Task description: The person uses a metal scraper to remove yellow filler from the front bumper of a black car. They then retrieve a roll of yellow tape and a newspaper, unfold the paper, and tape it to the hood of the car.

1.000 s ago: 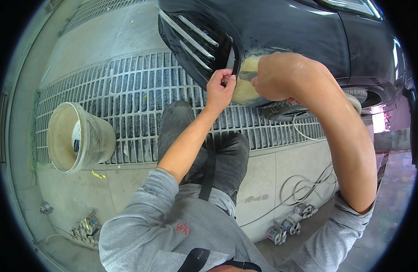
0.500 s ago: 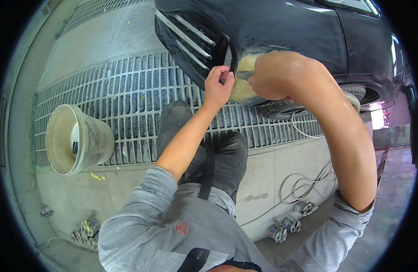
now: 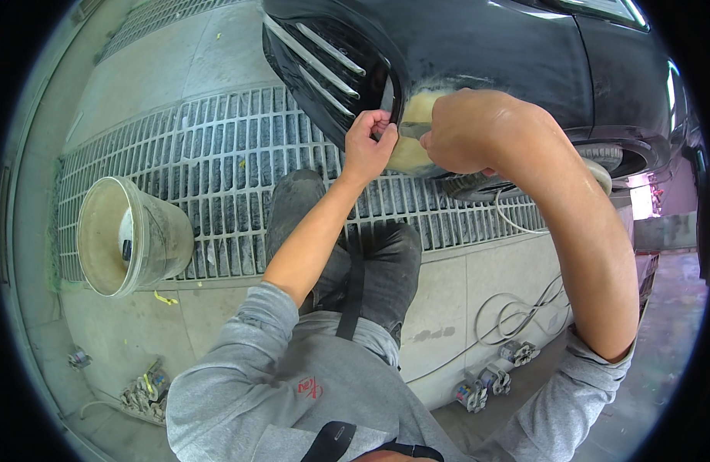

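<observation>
My right hand (image 3: pixel 464 132) is closed on a flat grey strip (image 3: pixel 415 130), perhaps a scraper or folded abrasive sheet. That strip lies across a cream-yellow filler patch (image 3: pixel 413 153) on the corner of a black car bumper (image 3: pixel 478 46). Scuffed, whitish paint rings the patch. My left hand (image 3: pixel 368 142) rests at the patch's left side, beside the rim of the black grille insert (image 3: pixel 347 73). Its fingers are curled and its thumb points toward the strip; whatever they pinch is hidden.
A dusty white bucket (image 3: pixel 166 239) stands at left on the floor grating (image 3: pixel 224 177), with a small dark thing inside. A pale hose (image 3: pixel 517 312) coils at right near several worn, paper-stuffed bundles (image 3: pixel 472 395). The car's front wheel (image 3: pixel 474 187) sits just right of the patch.
The grey strip has turned slightly and lies more level across the filler. My left hand has shifted a little left; my right hand stays nearly in place.
</observation>
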A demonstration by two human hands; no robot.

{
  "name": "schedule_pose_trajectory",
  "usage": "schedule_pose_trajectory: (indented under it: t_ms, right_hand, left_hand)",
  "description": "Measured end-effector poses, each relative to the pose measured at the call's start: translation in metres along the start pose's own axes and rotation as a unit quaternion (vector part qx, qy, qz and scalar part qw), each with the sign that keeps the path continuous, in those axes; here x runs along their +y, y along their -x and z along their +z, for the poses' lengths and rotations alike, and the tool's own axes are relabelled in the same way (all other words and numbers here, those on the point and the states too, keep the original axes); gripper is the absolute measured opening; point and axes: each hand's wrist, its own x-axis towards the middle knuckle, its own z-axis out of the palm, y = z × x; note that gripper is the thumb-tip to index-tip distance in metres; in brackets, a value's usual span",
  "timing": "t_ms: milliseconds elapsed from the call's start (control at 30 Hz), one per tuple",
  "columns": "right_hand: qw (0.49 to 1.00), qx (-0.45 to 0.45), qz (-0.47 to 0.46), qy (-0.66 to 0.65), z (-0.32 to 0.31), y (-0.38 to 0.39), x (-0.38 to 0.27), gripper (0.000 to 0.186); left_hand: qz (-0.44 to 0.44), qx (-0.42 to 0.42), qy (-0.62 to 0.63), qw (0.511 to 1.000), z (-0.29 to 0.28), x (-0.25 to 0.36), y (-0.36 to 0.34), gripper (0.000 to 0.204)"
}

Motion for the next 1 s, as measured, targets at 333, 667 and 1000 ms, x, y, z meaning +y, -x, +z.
schedule_pose_trajectory:
  t_ms: [333,667,1000]
  right_hand:
    - [1.0,0.005,0.008,-0.006,0.002,-0.005,0.002,0.041]
    - [1.0,0.008,-0.011,0.008,0.005,-0.003,0.005,0.042]
    - [0.999,0.01,-0.031,0.025,0.019,-0.023,0.008,0.042]
  left_hand:
    - [-0.01,-0.003,-0.063,0.998,0.0,0.004,0.001,0.019]
    - [-0.084,-0.031,0.02,0.996,-0.006,-0.002,-0.002,0.017]
    - [-0.015,-0.033,-0.06,0.998,-0.003,-0.007,0.001,0.02]
